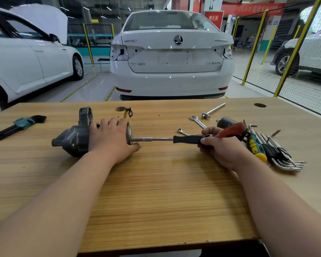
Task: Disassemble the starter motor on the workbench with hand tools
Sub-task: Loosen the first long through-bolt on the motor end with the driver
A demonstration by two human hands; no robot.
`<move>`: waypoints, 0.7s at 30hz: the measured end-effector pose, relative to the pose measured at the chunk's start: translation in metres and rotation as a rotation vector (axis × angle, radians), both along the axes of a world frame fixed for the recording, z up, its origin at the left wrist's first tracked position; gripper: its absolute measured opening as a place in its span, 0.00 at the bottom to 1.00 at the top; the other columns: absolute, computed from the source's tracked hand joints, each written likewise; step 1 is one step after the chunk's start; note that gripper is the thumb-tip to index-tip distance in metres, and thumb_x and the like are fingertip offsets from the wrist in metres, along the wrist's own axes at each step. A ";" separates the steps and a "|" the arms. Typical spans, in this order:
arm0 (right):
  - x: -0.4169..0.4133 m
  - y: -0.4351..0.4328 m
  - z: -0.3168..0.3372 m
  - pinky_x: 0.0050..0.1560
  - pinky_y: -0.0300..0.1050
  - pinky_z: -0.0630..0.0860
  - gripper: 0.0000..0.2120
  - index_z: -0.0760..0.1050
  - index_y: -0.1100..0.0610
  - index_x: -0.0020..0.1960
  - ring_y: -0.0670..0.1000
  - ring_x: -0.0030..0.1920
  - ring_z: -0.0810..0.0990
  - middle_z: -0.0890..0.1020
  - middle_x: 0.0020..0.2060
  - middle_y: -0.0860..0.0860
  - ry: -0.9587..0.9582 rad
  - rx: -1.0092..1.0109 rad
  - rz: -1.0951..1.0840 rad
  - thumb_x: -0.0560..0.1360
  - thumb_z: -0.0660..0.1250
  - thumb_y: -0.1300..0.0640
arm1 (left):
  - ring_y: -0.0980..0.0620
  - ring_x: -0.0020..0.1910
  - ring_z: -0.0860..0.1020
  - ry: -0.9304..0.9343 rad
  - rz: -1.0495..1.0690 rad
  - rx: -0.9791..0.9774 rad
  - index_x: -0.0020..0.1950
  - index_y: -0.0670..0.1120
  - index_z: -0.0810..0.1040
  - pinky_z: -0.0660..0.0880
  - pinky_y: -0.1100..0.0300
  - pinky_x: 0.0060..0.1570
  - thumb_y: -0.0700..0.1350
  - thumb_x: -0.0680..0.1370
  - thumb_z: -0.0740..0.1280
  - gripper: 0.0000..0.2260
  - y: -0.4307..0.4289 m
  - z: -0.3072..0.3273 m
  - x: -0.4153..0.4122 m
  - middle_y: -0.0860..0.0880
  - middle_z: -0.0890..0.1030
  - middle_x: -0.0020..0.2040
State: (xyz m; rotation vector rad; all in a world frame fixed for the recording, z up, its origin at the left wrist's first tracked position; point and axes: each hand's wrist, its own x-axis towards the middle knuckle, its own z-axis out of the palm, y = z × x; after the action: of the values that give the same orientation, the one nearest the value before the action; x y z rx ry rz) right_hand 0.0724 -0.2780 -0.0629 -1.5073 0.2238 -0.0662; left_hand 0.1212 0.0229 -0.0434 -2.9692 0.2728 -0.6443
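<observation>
The grey starter motor [73, 138] lies on its side on the wooden workbench [156, 182], left of centre. My left hand [113, 138] grips its cylindrical body from above, hiding most of it. A nut driver with a steel shaft [152, 139] and black handle [188, 139] meets the motor's round end cap [128, 134]. My right hand [219, 143] grips that black handle and also holds a red-handled tool [232, 129].
A hex key set [17, 126] lies far left. A small bracket [128, 112] sits behind the motor. Spanners [197, 121], a T-bar [213, 110], a dark cylinder [225, 122], a green-yellow screwdriver [256, 147] and loose hex keys [283, 158] crowd the right. A white car stands beyond.
</observation>
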 end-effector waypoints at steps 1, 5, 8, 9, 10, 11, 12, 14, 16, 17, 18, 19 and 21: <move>-0.001 0.000 0.001 0.42 0.45 0.80 0.10 0.78 0.56 0.50 0.53 0.41 0.85 0.83 0.44 0.57 -0.003 0.003 -0.001 0.75 0.69 0.69 | 0.47 0.64 0.67 0.002 0.000 0.006 0.70 0.55 0.62 0.61 0.45 0.65 0.76 0.66 0.57 0.38 0.000 0.000 0.000 0.51 0.70 0.66; -0.007 0.000 0.005 0.39 0.43 0.79 0.08 0.78 0.56 0.55 0.51 0.40 0.84 0.83 0.48 0.58 -0.003 -0.048 0.057 0.77 0.68 0.64 | 0.47 0.65 0.65 0.029 -0.004 0.007 0.71 0.55 0.60 0.60 0.44 0.66 0.77 0.65 0.55 0.41 0.001 0.002 -0.003 0.51 0.69 0.67; -0.010 0.001 0.007 0.37 0.42 0.78 0.07 0.78 0.55 0.56 0.50 0.38 0.83 0.81 0.51 0.59 -0.011 -0.117 0.070 0.78 0.68 0.59 | 0.47 0.66 0.65 0.069 -0.010 0.015 0.71 0.55 0.59 0.60 0.43 0.67 0.78 0.65 0.55 0.42 0.001 0.006 -0.004 0.51 0.68 0.68; -0.011 0.003 0.007 0.36 0.42 0.78 0.07 0.78 0.55 0.56 0.49 0.36 0.83 0.80 0.51 0.58 -0.016 -0.130 0.057 0.78 0.68 0.58 | 0.47 0.66 0.64 0.092 -0.010 0.017 0.72 0.54 0.59 0.59 0.43 0.67 0.78 0.64 0.55 0.43 0.001 0.007 -0.005 0.50 0.67 0.68; -0.011 0.004 0.008 0.34 0.42 0.77 0.06 0.78 0.55 0.55 0.48 0.34 0.82 0.80 0.50 0.57 -0.025 -0.139 0.041 0.78 0.69 0.58 | 0.46 0.67 0.64 0.112 -0.010 0.019 0.72 0.54 0.58 0.59 0.43 0.67 0.78 0.64 0.55 0.43 0.001 0.008 -0.005 0.50 0.67 0.69; -0.011 0.006 0.009 0.32 0.41 0.76 0.05 0.79 0.55 0.54 0.47 0.32 0.80 0.80 0.47 0.56 -0.035 -0.144 0.023 0.78 0.69 0.57 | 0.46 0.67 0.63 0.128 -0.011 0.020 0.72 0.54 0.58 0.58 0.43 0.68 0.78 0.64 0.56 0.44 0.001 0.010 -0.004 0.50 0.66 0.69; -0.011 0.008 0.010 0.31 0.41 0.75 0.06 0.79 0.56 0.53 0.46 0.30 0.79 0.80 0.44 0.55 -0.041 -0.151 0.005 0.78 0.69 0.55 | 0.46 0.68 0.63 0.141 -0.010 0.022 0.73 0.54 0.57 0.58 0.43 0.68 0.79 0.64 0.56 0.44 0.001 0.011 -0.005 0.50 0.66 0.70; -0.010 0.012 0.010 0.27 0.39 0.73 0.09 0.79 0.57 0.50 0.45 0.27 0.75 0.80 0.38 0.55 -0.047 -0.174 -0.029 0.79 0.68 0.50 | 0.46 0.68 0.63 0.162 -0.009 0.022 0.73 0.54 0.57 0.58 0.43 0.68 0.80 0.62 0.54 0.46 0.001 0.013 -0.006 0.50 0.66 0.70; -0.008 0.016 0.012 0.24 0.39 0.69 0.15 0.79 0.59 0.48 0.46 0.25 0.72 0.80 0.32 0.54 -0.029 -0.187 -0.067 0.79 0.66 0.47 | 0.46 0.68 0.63 0.179 -0.004 0.010 0.73 0.54 0.58 0.57 0.44 0.67 0.82 0.60 0.47 0.49 0.001 0.015 -0.009 0.50 0.66 0.69; -0.008 0.018 0.013 0.23 0.39 0.69 0.16 0.79 0.59 0.48 0.46 0.24 0.71 0.80 0.31 0.53 -0.018 -0.196 -0.081 0.80 0.65 0.46 | 0.46 0.67 0.63 0.189 -0.004 -0.004 0.72 0.54 0.59 0.57 0.44 0.67 0.82 0.59 0.42 0.50 0.000 0.016 -0.009 0.50 0.67 0.69; -0.008 0.020 0.014 0.23 0.39 0.68 0.16 0.79 0.59 0.48 0.46 0.24 0.71 0.80 0.30 0.52 -0.023 -0.220 -0.089 0.80 0.65 0.45 | 0.45 0.67 0.63 0.196 -0.006 -0.021 0.72 0.53 0.60 0.57 0.44 0.66 0.81 0.59 0.39 0.50 0.001 0.017 -0.010 0.49 0.67 0.69; -0.008 0.020 0.014 0.23 0.39 0.69 0.15 0.79 0.58 0.48 0.46 0.24 0.71 0.80 0.29 0.51 -0.044 -0.257 -0.092 0.80 0.64 0.45 | 0.45 0.67 0.63 0.199 -0.008 -0.040 0.72 0.53 0.60 0.57 0.44 0.66 0.80 0.60 0.37 0.49 0.000 0.018 -0.010 0.49 0.67 0.69; -0.009 0.018 0.012 0.26 0.40 0.71 0.13 0.78 0.55 0.49 0.46 0.25 0.73 0.81 0.31 0.51 -0.087 -0.334 -0.084 0.80 0.64 0.46 | 0.45 0.67 0.63 0.194 -0.009 -0.063 0.72 0.53 0.61 0.57 0.44 0.66 0.78 0.64 0.35 0.46 0.000 0.017 -0.008 0.48 0.68 0.69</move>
State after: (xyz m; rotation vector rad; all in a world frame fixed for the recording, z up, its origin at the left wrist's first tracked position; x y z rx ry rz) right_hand 0.0630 -0.2596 -0.0506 -1.8222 0.2129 -0.2457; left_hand 0.1133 0.0227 -0.0260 -3.0959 0.2852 -0.3716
